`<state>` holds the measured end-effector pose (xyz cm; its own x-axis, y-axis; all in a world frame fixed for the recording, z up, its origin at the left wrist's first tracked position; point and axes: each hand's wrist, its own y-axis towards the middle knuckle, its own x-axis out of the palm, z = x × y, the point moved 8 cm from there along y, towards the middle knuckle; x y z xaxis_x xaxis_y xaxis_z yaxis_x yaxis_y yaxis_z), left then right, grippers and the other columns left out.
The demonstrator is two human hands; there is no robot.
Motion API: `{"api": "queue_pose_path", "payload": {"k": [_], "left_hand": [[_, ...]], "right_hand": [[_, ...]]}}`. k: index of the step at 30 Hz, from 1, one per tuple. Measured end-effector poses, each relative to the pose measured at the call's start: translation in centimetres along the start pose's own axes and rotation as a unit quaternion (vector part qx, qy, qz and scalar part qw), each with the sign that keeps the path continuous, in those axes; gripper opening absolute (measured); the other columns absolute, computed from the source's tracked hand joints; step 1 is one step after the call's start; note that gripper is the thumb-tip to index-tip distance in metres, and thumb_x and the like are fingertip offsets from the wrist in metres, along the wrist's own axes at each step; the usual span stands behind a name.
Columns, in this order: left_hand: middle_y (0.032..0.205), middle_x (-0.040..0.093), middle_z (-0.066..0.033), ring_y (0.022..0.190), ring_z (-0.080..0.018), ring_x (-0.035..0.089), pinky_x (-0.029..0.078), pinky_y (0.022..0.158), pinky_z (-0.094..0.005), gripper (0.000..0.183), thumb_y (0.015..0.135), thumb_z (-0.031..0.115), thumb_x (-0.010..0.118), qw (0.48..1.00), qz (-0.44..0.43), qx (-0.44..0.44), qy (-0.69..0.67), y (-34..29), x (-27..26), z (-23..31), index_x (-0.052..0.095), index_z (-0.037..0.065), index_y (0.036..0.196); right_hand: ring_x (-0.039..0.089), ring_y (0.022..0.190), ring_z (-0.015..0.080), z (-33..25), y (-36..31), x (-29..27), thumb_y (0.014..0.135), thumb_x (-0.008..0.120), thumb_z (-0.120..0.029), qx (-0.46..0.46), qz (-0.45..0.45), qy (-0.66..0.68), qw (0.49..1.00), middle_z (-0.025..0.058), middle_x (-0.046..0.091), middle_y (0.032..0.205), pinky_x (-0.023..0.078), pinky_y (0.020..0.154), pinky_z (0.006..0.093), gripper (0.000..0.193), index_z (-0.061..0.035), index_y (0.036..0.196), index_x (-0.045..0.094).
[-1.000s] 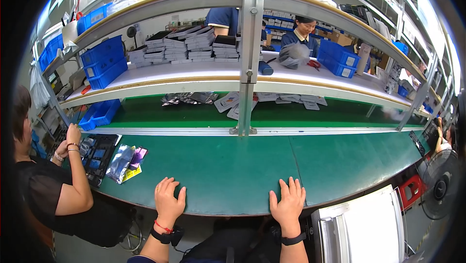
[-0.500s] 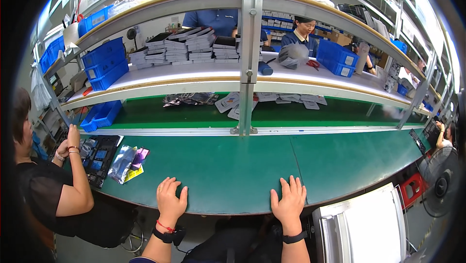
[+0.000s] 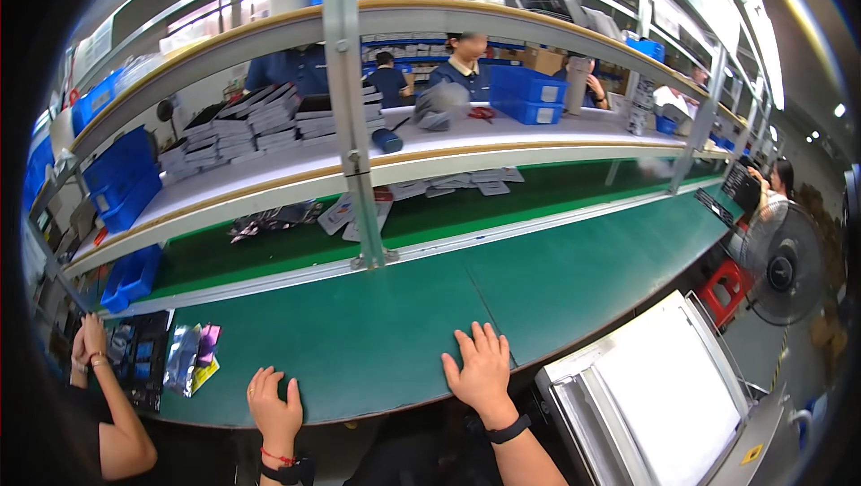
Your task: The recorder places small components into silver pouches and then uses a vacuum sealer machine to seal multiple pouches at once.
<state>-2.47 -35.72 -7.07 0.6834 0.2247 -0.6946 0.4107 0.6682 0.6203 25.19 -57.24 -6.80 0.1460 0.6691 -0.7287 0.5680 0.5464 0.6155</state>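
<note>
Left hand point(image 3: 274, 410): lying flat on the near edge of the green table point(image 3: 395, 334), fingers spread, holding nothing. A red cord and a dark band are showing at the wrist.

Right hand point(image 3: 482, 371): lying palm down on the same edge, fingers fanned open, gripping nothing; a black band is circling the wrist.

Change since a moment ago: both hands are resting where they were, on the table rim, while the view is swinging toward the right, so the metal upright point(image 3: 354, 127) is now sitting left of centre and the white cabinet point(image 3: 664, 392) by the right hand is filling more of the frame. Judged from this, no handling is under way; only the head is turning.

Nearest items: shiny bags point(image 3: 190, 359) and a dark tray point(image 3: 136, 365) are lying well to the left of the left hand, just in front of a neighbouring person's hands point(image 3: 88, 350).

Further stock: blue bins point(image 3: 121, 183) and stacked flat boxes point(image 3: 256, 123) are sitting on the shelf; loose packets point(image 3: 359, 212) are lying under it. A fan point(image 3: 782, 273) and a red stool point(image 3: 725, 289) are standing at right.

Hard to make out: the tray contents are too small to tell; the neighbour is being cut off by the dark rim; items along the far shelf are blurring.
</note>
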Motion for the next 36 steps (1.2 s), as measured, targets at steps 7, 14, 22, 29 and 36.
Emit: {"api": "queue_pose_path", "payload": {"k": [7, 14, 22, 29, 36], "left_hand": [[0.108, 0.061, -0.0188, 0.109, -0.0379, 0.053, 0.039, 0.096, -0.0447, 0.019, 0.079, 0.013, 0.065, 1.0, -0.006, -0.006, 0.009, 0.2, 0.5, 0.4, 0.062, -0.001, 0.092], [0.11, 0.061, -0.0189, 0.112, -0.0384, 0.052, 0.038, 0.097, -0.0459, 0.022, 0.078, 0.015, 0.065, 1.0, -0.012, -0.017, 0.004, -0.1, 0.9, -0.6, 0.063, -0.002, 0.093], [0.108, 0.062, -0.019, 0.11, -0.0382, 0.053, 0.039, 0.096, -0.0451, 0.022, 0.078, 0.014, 0.066, 1.0, -0.009, -0.009, 0.015, -0.1, 0.2, -0.3, 0.063, -0.002, 0.093], [0.107, 0.062, -0.0194, 0.109, -0.0389, 0.053, 0.039, 0.096, -0.0456, 0.022, 0.078, 0.015, 0.066, 1.0, -0.005, -0.004, 0.007, 0.4, 0.1, 0.2, 0.063, -0.002, 0.092], [0.108, 0.061, -0.0191, 0.11, -0.0389, 0.053, 0.039, 0.096, -0.046, 0.022, 0.078, 0.014, 0.066, 0.999, -0.029, -0.014, 0.016, 0.3, 1.1, -0.1, 0.062, -0.002, 0.093]], "right_hand": [[0.048, 0.119, 0.0402, 0.5, -0.1, -0.4, 0.078, 0.066, -0.031, 0.013, 0.0, -0.003, 1.0, 0.0242, 0.055, 0.122, 0.034, 0.1, 0.0545, 0.044, -0.0046, 0.113, 0.062], [0.048, 0.119, 0.0402, 0.3, 0.0, -0.2, 0.079, 0.065, -0.031, 0.015, -0.009, 0.006, 1.0, 0.024, 0.055, 0.123, 0.034, 0.1, 0.0544, 0.044, -0.0048, 0.114, 0.062], [0.048, 0.118, 0.04, 0.0, 0.1, -0.2, 0.078, 0.066, -0.031, 0.012, -0.005, 0.015, 1.0, 0.0229, 0.055, 0.122, 0.034, 0.1, 0.0542, 0.044, -0.0048, 0.113, 0.062], [0.048, 0.118, 0.0402, 0.1, 0.3, -0.5, 0.077, 0.066, -0.03, 0.017, 0.002, 0.015, 1.0, 0.0236, 0.054, 0.123, 0.034, 0.099, 0.0559, 0.044, -0.0033, 0.112, 0.062], [0.046, 0.12, 0.0399, 0.6, 0.1, -0.3, 0.078, 0.065, -0.03, 0.044, -0.009, 0.009, 0.999, 0.0233, 0.054, 0.123, 0.033, 0.1, 0.0557, 0.043, -0.0041, 0.112, 0.061]]}}
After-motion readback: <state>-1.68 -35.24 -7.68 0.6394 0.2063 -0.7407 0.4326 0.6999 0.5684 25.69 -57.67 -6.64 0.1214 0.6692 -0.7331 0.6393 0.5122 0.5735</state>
